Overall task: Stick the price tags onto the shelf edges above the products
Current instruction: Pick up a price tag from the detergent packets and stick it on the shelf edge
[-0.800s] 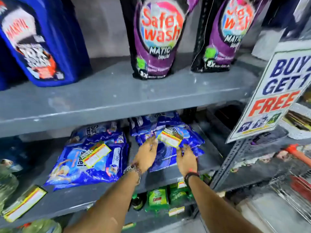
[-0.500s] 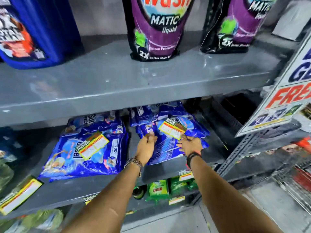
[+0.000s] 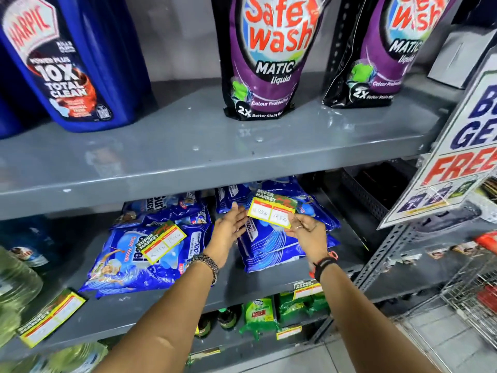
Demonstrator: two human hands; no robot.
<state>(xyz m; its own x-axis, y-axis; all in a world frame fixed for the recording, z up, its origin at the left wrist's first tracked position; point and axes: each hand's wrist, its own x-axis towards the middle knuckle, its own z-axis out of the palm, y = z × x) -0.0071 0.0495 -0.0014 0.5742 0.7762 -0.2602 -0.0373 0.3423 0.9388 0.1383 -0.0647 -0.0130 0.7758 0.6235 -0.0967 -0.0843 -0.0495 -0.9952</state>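
Observation:
A yellow and red price tag (image 3: 271, 212) hangs just above the right stack of blue detergent packets (image 3: 279, 243), under the grey upper shelf edge (image 3: 188, 181). My right hand (image 3: 309, 232) pinches its lower right corner. To the tag's left, my left hand (image 3: 228, 230) is flat with fingers apart, fingertips touching the tag's left edge. A second price tag (image 3: 163, 242) lies on the left pile of blue packets (image 3: 145, 257). A third tag (image 3: 51, 317) lies on the middle shelf at the far left.
Safe Wash pouches (image 3: 269, 57) and a blue Harpic bottle (image 3: 70, 63) stand on the upper shelf. A "Buy Get Free" sign (image 3: 457, 157) juts in at right. Green packets (image 3: 259, 316) sit on the low shelf. A wire basket (image 3: 473, 300) is at far right.
The tag has risen off the right packets and now sits higher, pinched by my right hand. My left hand has opened beside it. The view moved closer to the shelves.

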